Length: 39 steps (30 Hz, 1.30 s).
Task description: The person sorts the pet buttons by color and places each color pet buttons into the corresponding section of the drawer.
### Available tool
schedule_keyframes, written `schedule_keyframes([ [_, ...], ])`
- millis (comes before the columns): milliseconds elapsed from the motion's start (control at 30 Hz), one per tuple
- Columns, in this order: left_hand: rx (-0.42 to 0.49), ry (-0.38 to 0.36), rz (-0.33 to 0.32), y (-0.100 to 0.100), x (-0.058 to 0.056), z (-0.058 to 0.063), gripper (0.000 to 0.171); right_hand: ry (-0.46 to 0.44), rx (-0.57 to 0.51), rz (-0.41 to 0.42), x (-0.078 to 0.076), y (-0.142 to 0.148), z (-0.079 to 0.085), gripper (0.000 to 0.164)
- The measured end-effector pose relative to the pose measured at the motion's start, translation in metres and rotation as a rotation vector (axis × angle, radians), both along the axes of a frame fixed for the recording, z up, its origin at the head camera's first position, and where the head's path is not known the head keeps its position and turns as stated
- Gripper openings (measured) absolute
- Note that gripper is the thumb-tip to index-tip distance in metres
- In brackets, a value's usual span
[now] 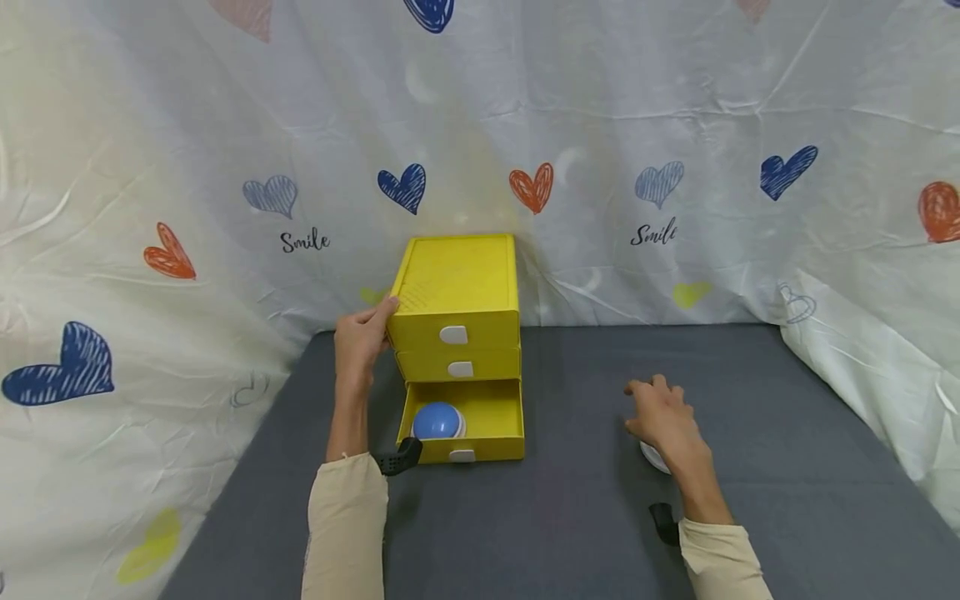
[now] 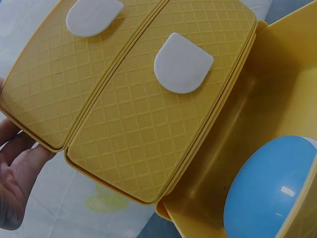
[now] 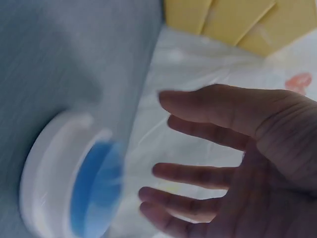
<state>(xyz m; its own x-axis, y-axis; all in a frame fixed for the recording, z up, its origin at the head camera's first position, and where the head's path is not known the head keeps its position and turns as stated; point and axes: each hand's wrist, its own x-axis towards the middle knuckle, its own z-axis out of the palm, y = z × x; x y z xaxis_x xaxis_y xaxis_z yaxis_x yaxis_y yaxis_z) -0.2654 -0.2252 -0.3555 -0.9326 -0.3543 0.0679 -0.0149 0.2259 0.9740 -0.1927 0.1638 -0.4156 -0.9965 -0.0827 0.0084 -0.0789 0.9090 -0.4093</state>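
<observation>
A yellow drawer cabinet (image 1: pixel 456 275) has its two upper drawers closed and its bottom drawer (image 1: pixel 495 417) pulled out. Inside that drawer, at its left, lies a round object with a blue dome (image 1: pixel 437 421) and white rim. My left hand (image 1: pixel 362 337) touches the cabinet's upper left front corner, fingers along its side and top edge. Over the table at the right, my right hand (image 1: pixel 663 421) hovers with fingers spread and holds nothing. Under it, mostly hidden in the head view, is another round white-based object (image 3: pixel 49 183) with a blue dome, blurred in the right wrist view.
The grey cloth-covered table (image 1: pixel 577 517) extends around the cabinet. A white sheet (image 1: pixel 585 275) printed with hearts hangs behind it and along both sides. White tabs (image 1: pixel 453 335) mark the drawer fronts.
</observation>
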Motion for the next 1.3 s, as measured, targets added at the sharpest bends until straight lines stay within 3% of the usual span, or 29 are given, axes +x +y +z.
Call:
schedule_keyframes([
  [100,0.002,-0.019,0.001,0.0,0.001,-0.001,0.057,-0.114,0.016,-0.023,0.006,0.019,-0.006,0.051],
  [233,-0.003,-0.019,0.007,0.001,0.001,-0.002,0.058,-0.167,0.007,-0.048,0.011,0.034,-0.011,0.061],
  [467,-0.01,0.016,-0.005,0.001,0.002,-0.001,0.058,-0.152,-0.017,-0.09,0.013,0.04,-0.018,0.066],
  [800,-0.006,-0.021,-0.01,0.001,-0.001,0.0,0.064,-0.132,-0.023,-0.093,0.01,0.044,-0.019,0.061],
  [967,-0.01,-0.006,-0.007,0.001,-0.001,0.001,0.063,-0.089,-0.028,-0.094,0.011,0.044,-0.017,0.058],
  [1167,-0.014,-0.006,-0.004,0.0,-0.001,0.001,0.061,-0.067,-0.051,-0.101,0.013,0.036,-0.007,0.058],
  [1300,-0.014,-0.005,-0.002,-0.001,-0.001,0.001,0.061,-0.046,-0.06,-0.035,0.011,0.026,0.004,0.06],
])
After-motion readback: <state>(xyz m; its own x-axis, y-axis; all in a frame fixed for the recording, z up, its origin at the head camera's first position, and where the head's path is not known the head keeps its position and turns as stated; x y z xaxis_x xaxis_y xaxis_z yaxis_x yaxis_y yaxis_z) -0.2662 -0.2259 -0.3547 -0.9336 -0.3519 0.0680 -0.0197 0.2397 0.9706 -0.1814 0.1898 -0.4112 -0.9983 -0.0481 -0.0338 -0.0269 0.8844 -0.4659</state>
